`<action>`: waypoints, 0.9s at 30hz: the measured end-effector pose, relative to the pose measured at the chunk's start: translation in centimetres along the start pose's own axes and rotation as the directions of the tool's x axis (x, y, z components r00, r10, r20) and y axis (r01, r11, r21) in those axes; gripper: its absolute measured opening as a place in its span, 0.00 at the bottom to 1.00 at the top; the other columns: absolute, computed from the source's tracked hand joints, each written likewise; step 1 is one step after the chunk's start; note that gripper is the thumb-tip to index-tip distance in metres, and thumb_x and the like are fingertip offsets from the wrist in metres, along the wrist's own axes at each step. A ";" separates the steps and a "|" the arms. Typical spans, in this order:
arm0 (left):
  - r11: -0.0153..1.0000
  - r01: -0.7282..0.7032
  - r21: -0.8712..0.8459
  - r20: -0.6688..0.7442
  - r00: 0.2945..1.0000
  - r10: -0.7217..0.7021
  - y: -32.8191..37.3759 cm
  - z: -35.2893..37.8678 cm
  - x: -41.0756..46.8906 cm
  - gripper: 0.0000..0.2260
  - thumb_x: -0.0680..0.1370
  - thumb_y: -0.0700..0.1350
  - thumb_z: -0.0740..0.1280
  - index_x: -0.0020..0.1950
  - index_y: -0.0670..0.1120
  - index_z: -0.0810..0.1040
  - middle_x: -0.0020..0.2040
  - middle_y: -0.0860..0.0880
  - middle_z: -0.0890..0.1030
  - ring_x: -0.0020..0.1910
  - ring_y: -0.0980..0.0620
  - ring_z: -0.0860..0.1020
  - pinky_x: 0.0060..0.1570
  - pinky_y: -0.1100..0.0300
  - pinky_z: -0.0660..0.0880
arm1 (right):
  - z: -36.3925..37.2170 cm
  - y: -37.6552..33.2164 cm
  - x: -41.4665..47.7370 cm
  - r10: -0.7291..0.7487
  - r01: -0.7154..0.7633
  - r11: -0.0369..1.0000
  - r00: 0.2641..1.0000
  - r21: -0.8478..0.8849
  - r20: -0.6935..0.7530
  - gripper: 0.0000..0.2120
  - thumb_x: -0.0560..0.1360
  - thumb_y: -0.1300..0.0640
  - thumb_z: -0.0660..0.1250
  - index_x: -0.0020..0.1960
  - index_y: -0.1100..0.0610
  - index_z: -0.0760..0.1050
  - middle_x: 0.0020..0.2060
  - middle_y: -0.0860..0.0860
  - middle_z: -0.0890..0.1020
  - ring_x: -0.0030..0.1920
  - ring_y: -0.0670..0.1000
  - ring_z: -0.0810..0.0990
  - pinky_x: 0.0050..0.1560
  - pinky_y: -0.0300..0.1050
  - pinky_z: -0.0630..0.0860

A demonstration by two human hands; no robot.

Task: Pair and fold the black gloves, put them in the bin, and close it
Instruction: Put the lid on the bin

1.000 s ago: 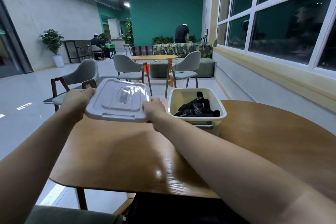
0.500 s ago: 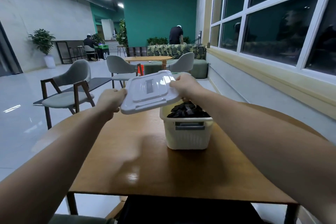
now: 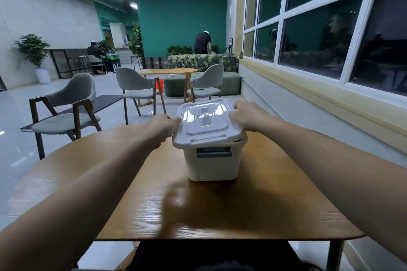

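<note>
A cream plastic bin (image 3: pixel 212 166) stands on the far middle of the wooden table (image 3: pixel 242 211). The grey-white lid (image 3: pixel 204 123) lies over the bin's top, slightly skewed, with a dark gap showing at its right front corner. My left hand (image 3: pixel 161 127) grips the lid's left edge. Across from it, my right hand (image 3: pixel 247 115) holds the right edge. The black gloves are hidden under the lid.
Grey chairs (image 3: pixel 70 105) stand beyond the table on the left. A second wooden table (image 3: pixel 168 71) and a green sofa (image 3: pixel 202 61) lie further back. A window wall (image 3: pixel 330 39) runs along the right. Two people are in the far background.
Both hands carried the lid from the left of the bin to the right and lowered it onto the bin's top, covering the gloves.
</note>
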State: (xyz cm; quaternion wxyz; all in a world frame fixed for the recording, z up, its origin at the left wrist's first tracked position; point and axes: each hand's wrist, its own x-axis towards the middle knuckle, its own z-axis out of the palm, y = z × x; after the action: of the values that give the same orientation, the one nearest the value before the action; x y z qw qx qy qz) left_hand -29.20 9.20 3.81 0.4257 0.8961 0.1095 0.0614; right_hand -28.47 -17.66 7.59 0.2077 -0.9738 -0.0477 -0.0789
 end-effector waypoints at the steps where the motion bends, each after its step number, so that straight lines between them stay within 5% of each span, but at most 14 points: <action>1: 1.000 -0.008 0.013 0.002 1.000 0.008 0.1 0.3 -0.1 0.20 0.84 0.60 0.64 0.54 0.44 0.82 0.45 0.46 0.80 0.40 0.50 0.75 0.32 0.61 0.69 | 0.1 0.3 0.0 -0.002 0.002 1.000 1.000 -0.025 -0.003 0.14 0.84 0.49 0.58 0.65 0.56 0.71 0.50 0.54 0.78 0.45 0.55 0.77 0.40 0.48 0.72; 4: 0.999 -0.019 0.047 0.000 1.000 0.019 0.6 1.0 -0.2 0.18 0.85 0.57 0.64 0.53 0.43 0.82 0.41 0.48 0.76 0.36 0.53 0.72 0.28 0.63 0.66 | 0.1 1.0 -0.1 0.003 -0.004 0.998 1.000 -0.070 -0.018 0.18 0.84 0.48 0.57 0.69 0.56 0.72 0.62 0.57 0.79 0.53 0.57 0.76 0.51 0.51 0.75; 10: 0.998 -0.010 0.057 0.027 1.000 0.008 1.0 1.8 0.3 0.18 0.84 0.59 0.66 0.52 0.43 0.81 0.42 0.47 0.77 0.35 0.53 0.73 0.29 0.64 0.68 | 1.3 1.9 -0.5 0.077 -0.076 0.997 0.996 -0.029 0.041 0.13 0.85 0.50 0.57 0.64 0.56 0.71 0.45 0.56 0.78 0.36 0.56 0.78 0.34 0.46 0.73; 13: 0.997 -0.013 0.075 0.049 0.999 0.009 0.8 1.6 0.7 0.20 0.83 0.60 0.67 0.52 0.43 0.82 0.43 0.46 0.78 0.36 0.51 0.73 0.30 0.63 0.69 | 2.6 2.6 -0.7 0.132 -0.139 0.971 0.990 0.194 0.049 0.11 0.84 0.50 0.57 0.61 0.55 0.70 0.44 0.56 0.78 0.34 0.55 0.75 0.31 0.45 0.71; 18: 0.985 -0.054 0.166 0.072 0.996 0.042 1.2 0.9 1.5 0.20 0.83 0.60 0.68 0.52 0.42 0.82 0.45 0.44 0.81 0.37 0.49 0.75 0.32 0.60 0.71 | 4.0 3.1 -2.9 0.215 -0.270 0.671 0.962 0.691 0.167 0.15 0.84 0.50 0.63 0.58 0.62 0.77 0.39 0.57 0.79 0.30 0.52 0.74 0.26 0.41 0.69; 22: 0.949 -0.130 0.287 0.071 0.991 0.115 1.8 0.3 2.6 0.18 0.84 0.56 0.67 0.58 0.41 0.83 0.49 0.45 0.83 0.47 0.47 0.81 0.46 0.54 0.79 | 4.3 2.0 -5.4 0.141 -0.381 0.458 0.923 0.803 0.357 0.17 0.82 0.50 0.66 0.63 0.62 0.77 0.36 0.55 0.82 0.33 0.53 0.83 0.32 0.43 0.78; 27: 0.852 -0.206 0.482 0.070 0.978 0.196 2.8 0.0 3.6 0.15 0.83 0.56 0.67 0.56 0.45 0.86 0.45 0.48 0.83 0.43 0.51 0.79 0.35 0.60 0.70 | 5.0 -0.5 -8.9 -0.010 -0.456 0.338 0.873 0.824 0.487 0.18 0.82 0.47 0.69 0.60 0.62 0.75 0.44 0.58 0.87 0.46 0.58 0.88 0.35 0.42 0.79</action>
State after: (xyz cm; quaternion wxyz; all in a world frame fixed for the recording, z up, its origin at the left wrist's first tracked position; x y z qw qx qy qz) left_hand -25.34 8.39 6.00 0.1789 0.9813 0.0232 0.0677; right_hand -36.65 -15.71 1.74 0.7087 -0.6775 0.0122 0.1965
